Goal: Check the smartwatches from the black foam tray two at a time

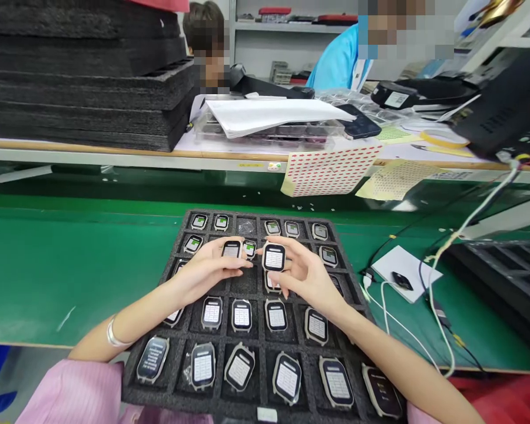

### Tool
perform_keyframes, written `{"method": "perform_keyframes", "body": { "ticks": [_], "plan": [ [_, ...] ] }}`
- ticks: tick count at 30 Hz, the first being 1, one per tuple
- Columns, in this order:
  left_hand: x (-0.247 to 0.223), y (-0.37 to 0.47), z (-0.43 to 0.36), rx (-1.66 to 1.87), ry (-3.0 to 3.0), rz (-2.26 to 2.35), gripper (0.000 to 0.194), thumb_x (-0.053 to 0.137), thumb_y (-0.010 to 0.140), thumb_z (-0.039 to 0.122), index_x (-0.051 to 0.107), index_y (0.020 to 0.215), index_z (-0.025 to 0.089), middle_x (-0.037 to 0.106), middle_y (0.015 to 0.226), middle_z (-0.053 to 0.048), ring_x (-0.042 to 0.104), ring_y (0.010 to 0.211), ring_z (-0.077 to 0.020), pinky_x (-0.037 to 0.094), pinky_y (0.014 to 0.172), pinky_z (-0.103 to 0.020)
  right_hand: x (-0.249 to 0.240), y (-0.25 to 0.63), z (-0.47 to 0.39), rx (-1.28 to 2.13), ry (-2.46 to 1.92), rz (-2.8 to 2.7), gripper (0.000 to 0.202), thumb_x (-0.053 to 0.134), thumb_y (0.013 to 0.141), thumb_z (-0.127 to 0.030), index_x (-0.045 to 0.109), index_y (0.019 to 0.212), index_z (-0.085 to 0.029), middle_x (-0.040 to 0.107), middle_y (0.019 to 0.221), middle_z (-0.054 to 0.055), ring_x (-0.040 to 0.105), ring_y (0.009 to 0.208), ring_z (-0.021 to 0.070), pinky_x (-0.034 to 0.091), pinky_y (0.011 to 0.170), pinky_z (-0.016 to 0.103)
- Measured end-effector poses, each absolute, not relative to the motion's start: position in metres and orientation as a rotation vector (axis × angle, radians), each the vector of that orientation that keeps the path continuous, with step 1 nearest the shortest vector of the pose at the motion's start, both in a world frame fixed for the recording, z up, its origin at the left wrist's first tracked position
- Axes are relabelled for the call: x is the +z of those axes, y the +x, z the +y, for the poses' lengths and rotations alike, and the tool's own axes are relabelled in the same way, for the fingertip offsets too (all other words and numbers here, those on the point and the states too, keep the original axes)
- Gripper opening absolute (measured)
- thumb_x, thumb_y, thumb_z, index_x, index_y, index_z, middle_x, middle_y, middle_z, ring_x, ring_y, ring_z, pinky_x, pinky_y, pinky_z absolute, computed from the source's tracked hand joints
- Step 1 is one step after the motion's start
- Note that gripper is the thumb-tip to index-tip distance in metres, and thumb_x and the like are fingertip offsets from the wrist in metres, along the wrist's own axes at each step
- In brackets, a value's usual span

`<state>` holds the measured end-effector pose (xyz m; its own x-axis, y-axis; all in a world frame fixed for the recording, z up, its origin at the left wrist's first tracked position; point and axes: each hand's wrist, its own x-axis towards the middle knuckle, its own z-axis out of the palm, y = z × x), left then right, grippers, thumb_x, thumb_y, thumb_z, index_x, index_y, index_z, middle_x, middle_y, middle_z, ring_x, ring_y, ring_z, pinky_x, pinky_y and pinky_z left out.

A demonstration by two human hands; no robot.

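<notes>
My right hand (298,266) is closed round a smartwatch body (274,258), gripping its edges between thumb and fingers; its lit screen shows a white list. Another strapless smartwatch (232,249) is in my left hand (216,259), thumb below it and fingers above. Both hands are over a black foam tray (258,330) with square compartments, most holding a watch body. Between the hands, a watch with a green and white screen (249,248) sits in the tray. Below my right hand, a further watch (272,282) is partly hidden by the fingers.
Tall stacks of black foam trays (83,76) stand on the shelf at left. Papers (278,112) and a phone (360,121) lie on that shelf. Cables (433,282) and a white pad (406,274) are at right. Two people are beyond the shelf, one in a blue top (335,59).
</notes>
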<state>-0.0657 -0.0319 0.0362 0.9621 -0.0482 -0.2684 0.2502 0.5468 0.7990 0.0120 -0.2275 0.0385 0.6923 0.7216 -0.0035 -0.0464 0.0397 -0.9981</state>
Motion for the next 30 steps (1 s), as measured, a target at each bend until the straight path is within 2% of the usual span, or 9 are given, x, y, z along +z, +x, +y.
{"method": "perform_keyframes", "body": {
  "ticks": [3,8,13,17,21,26,30],
  "plan": [
    [0.041,-0.068,-0.035,-0.140,0.989,0.174,0.046,0.065,0.071,0.010,0.052,0.114,0.018,0.065,0.098,-0.007,0.064,0.096,-0.0235,0.050,0.081,-0.035,0.038,0.012,-0.229,0.583,-1.409,-0.603,0.037,0.063,0.082,-0.026,0.053,0.118,-0.021,0.065,0.094,0.006,0.061,0.056,0.0132,0.047,0.039,0.022],
    [0.042,-0.072,-0.042,-0.091,1.031,0.043,0.044,0.057,0.073,0.006,0.048,0.114,0.021,0.065,0.100,-0.007,0.063,0.096,-0.0212,0.052,0.084,-0.037,0.036,0.011,-0.229,0.434,-1.517,-0.549,0.025,0.062,0.086,-0.035,0.060,0.106,-0.020,0.066,0.087,0.006,0.055,0.043,0.0101,0.040,0.034,0.022],
    [0.037,-0.074,-0.045,-0.008,1.136,-0.059,0.027,0.053,0.088,0.024,0.047,0.114,0.021,0.062,0.099,-0.008,0.062,0.090,-0.0194,0.055,0.074,-0.034,0.037,0.008,-0.230,0.447,-1.524,-0.576,0.025,0.060,0.087,-0.039,0.061,0.106,-0.023,0.068,0.086,0.006,0.059,0.045,0.0136,0.041,0.034,0.024],
    [0.035,-0.074,-0.043,0.013,1.202,-0.075,0.026,0.052,0.090,0.032,0.048,0.112,0.020,0.061,0.090,-0.007,0.062,0.080,-0.0180,0.055,0.061,-0.028,0.039,0.006,-0.232,0.471,-1.473,-0.617,0.026,0.058,0.089,-0.038,0.061,0.109,-0.023,0.069,0.089,0.007,0.063,0.050,0.0172,0.047,0.038,0.027],
    [0.036,-0.074,-0.043,0.018,1.164,-0.074,0.029,0.053,0.089,0.027,0.047,0.117,0.021,0.061,0.094,-0.007,0.062,0.085,-0.0188,0.056,0.067,-0.030,0.041,0.003,-0.233,0.491,-1.452,-0.615,0.027,0.060,0.087,-0.035,0.061,0.112,-0.023,0.068,0.093,0.007,0.064,0.053,0.0172,0.050,0.040,0.027],
    [0.039,-0.078,-0.046,0.001,1.081,-0.047,0.047,0.053,0.080,0.011,0.043,0.124,0.022,0.061,0.101,-0.006,0.060,0.094,-0.0191,0.053,0.080,-0.037,0.041,0.003,-0.232,0.497,-1.447,-0.605,0.029,0.062,0.087,-0.033,0.059,0.114,-0.023,0.068,0.096,0.007,0.066,0.056,0.0179,0.050,0.042,0.027],
    [0.041,-0.081,-0.047,-0.011,1.084,-0.047,0.048,0.055,0.079,0.012,0.044,0.125,0.022,0.061,0.101,-0.007,0.060,0.093,-0.0191,0.053,0.082,-0.038,0.043,0.005,-0.230,0.463,-1.474,-0.600,0.027,0.064,0.085,-0.030,0.060,0.111,-0.023,0.068,0.089,0.006,0.065,0.052,0.0165,0.048,0.039,0.025]
  ]
}}
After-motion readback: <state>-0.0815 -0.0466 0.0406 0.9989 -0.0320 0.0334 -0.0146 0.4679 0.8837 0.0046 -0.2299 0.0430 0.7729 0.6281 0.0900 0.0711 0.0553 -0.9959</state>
